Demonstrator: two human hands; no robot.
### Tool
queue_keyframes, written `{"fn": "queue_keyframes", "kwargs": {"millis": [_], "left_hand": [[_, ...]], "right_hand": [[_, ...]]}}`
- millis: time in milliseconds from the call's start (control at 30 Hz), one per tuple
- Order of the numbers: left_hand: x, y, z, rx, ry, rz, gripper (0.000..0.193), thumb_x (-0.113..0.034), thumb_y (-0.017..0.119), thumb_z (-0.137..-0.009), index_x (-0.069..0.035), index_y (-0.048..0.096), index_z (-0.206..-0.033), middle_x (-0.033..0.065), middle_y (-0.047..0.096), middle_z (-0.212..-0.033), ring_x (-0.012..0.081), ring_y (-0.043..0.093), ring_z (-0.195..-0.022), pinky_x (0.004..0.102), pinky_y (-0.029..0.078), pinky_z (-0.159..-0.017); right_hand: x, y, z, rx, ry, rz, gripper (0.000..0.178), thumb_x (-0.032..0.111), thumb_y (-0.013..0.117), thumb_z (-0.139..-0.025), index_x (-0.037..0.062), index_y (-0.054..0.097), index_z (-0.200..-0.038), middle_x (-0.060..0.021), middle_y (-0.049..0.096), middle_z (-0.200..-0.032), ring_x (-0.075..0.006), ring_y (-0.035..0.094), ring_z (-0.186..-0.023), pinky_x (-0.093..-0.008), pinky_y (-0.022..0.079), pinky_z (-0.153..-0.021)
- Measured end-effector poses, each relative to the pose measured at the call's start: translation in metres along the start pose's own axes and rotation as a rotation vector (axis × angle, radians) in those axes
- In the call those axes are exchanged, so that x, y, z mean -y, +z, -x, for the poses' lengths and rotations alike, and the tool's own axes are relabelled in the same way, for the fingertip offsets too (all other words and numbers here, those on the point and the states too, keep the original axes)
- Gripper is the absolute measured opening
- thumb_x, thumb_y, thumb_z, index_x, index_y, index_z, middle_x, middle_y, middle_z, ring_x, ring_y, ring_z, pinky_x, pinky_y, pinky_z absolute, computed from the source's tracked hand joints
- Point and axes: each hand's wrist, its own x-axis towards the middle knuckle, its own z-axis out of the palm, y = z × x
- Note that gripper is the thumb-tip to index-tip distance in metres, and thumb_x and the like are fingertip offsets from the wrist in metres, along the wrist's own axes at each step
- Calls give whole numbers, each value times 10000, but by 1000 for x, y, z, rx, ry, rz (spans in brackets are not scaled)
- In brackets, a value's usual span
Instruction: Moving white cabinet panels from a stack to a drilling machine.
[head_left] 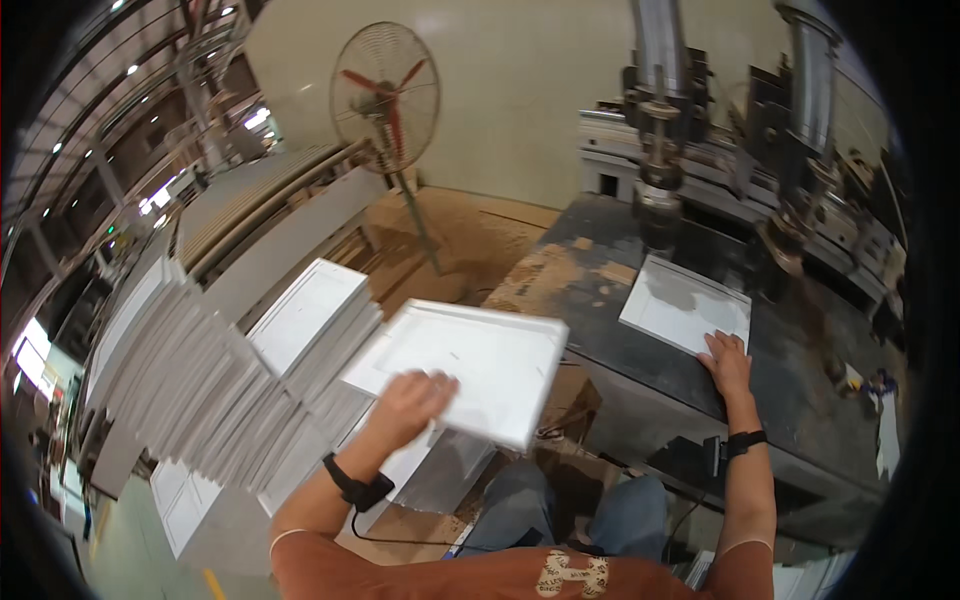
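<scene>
A white rectangular panel [480, 375] with a raised rim is held off to the left, tilted and slightly blurred. My left hand [412, 403] is closed on its near left edge, fingers curled over the face. Another white framed panel [672, 305] lies flat on the dark machine table, partly under a grey shadow. My right hand [728, 362] grips its near right corner, fingers bent on the top face and thumb at the edge. The undersides of both panels are hidden.
Stacks of white panels [310, 310] stand at the left. Two vertical machine heads [657, 190] rise over the dark table [640, 370], near the panel's far side. Wood dust covers the table's far left corner. A standing fan [387, 95] is by the back wall.
</scene>
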Motion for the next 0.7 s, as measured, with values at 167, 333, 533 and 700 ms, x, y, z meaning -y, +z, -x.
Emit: {"fn": "queue_keyframes", "kwargs": {"millis": [167,333,533,700], "left_hand": [[113,-10,22,41,-453,-344,296,-14,542,-755,-50,610,-1040,110,614,-991,290,570,-881,397,451,-754],[234,51,120,130,-709,-550,258,-135,596,-797,-75,604,-1048,108,612,-991,318,561,-968,462,468,-756],[247,62,123,309,-862,-483,577,-303,735,-740,-65,540,-1229,131,562,-1192,339,504,-1102,477,461,-838],[232,32,84,319,-932,-509,514,-363,711,-750,-62,578,-1144,144,560,-1138,342,515,-1057,495,458,-823]], "right_hand": [[0,13,0,-35,-9,9,470,358,686,-786,174,594,-1208,-54,508,-1338,-315,381,-1288,-647,284,-977],[25,-29,8,-220,-94,112,501,398,667,-797,154,566,-1223,-75,531,-1295,-315,384,-1290,-663,242,-1016],[-106,-206,140,-641,22,355,363,204,713,-715,113,641,-1058,-83,629,-1120,-323,553,-1087,-467,392,-919],[-254,-395,413,-917,591,902,339,300,572,-901,102,598,-1175,-136,593,-1184,-307,523,-1149,-382,395,-981]]}}
